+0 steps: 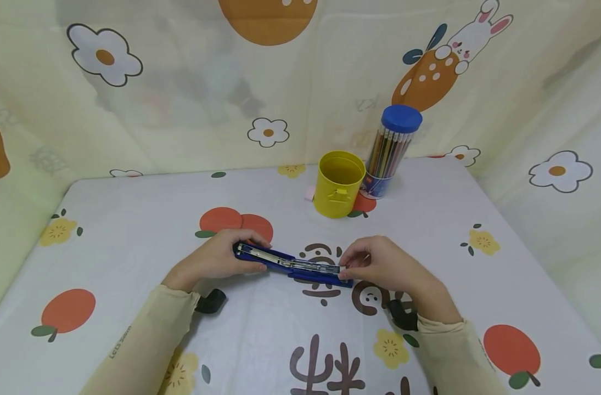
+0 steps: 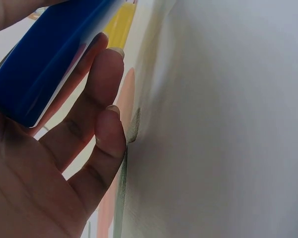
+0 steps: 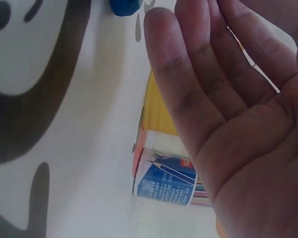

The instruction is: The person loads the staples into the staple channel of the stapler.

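Observation:
A blue stapler (image 1: 275,262) is swung wide open above the table, its metal channel facing up. My left hand (image 1: 226,255) grips the stapler's left end between thumb and fingers. In the left wrist view, the stapler's smooth blue shell (image 2: 44,59) lies between the thumb side and the fingers. At the stapler's right end, my right hand (image 1: 384,266) pinches a small pale piece with thumb and forefinger; its kind is too small to tell. In the right wrist view, only a blue tip of the stapler (image 3: 124,6) shows beyond the fingers.
Behind the right hand stands a yellow cup (image 1: 336,200), with a small pink item (image 1: 309,193) partly hidden beside it. A clear tub of pencils (image 1: 389,151) with a blue lid is next to the cup. A patterned cloth (image 1: 132,236) covers the table.

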`<state>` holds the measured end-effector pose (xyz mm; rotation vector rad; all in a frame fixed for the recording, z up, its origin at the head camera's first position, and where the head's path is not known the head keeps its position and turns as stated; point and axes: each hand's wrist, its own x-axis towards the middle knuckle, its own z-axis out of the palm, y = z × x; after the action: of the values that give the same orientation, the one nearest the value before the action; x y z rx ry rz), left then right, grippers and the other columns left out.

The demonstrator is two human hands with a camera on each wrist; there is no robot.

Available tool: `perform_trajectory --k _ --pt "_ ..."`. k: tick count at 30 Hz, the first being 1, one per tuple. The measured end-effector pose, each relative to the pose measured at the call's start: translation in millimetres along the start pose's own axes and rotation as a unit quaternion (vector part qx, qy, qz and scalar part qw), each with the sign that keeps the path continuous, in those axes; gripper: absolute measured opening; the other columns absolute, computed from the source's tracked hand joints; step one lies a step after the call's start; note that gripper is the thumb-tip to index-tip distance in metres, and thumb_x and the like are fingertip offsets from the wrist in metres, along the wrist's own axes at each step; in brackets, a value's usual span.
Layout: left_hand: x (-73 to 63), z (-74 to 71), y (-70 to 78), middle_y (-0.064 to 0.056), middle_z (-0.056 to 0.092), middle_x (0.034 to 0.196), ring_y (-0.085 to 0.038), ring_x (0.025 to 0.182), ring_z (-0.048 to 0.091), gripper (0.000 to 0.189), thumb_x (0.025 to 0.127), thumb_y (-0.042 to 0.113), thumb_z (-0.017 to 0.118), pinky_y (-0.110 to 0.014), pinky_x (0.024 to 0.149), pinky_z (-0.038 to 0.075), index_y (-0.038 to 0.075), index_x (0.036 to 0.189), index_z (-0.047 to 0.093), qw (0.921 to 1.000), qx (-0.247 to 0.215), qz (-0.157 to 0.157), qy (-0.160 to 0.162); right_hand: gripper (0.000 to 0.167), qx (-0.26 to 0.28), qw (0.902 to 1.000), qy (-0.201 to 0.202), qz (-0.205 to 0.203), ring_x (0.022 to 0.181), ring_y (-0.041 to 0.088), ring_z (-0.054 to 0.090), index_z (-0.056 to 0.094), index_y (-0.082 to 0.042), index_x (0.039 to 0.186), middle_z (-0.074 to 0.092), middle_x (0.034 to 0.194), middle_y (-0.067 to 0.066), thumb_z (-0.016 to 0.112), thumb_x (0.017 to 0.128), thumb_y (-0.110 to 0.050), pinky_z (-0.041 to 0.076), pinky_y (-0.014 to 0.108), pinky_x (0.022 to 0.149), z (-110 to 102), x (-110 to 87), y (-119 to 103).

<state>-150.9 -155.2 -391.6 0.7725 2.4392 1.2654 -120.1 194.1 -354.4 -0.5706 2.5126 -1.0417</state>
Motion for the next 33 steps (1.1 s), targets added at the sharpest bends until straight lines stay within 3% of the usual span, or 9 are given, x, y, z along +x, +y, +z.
perform_trajectory --k 33 --pt "0.3 0.1 -1.2 0.008 0.069 0.103 -0.014 0.094 0.063 0.037 0.079 0.024 0.089 -0.036 0.086 0.050 0.023 0.112 0.072 1.0000 0.003 0.008 0.005 0.013 -0.026 0.9994 0.011 0.019 0.078 0.018 0.058 0.074 -0.016 0.096 0.062 0.082 -0.004 0.082 0.086 -0.019 0.053 0.031 0.070 10.8 3.5 0.9"
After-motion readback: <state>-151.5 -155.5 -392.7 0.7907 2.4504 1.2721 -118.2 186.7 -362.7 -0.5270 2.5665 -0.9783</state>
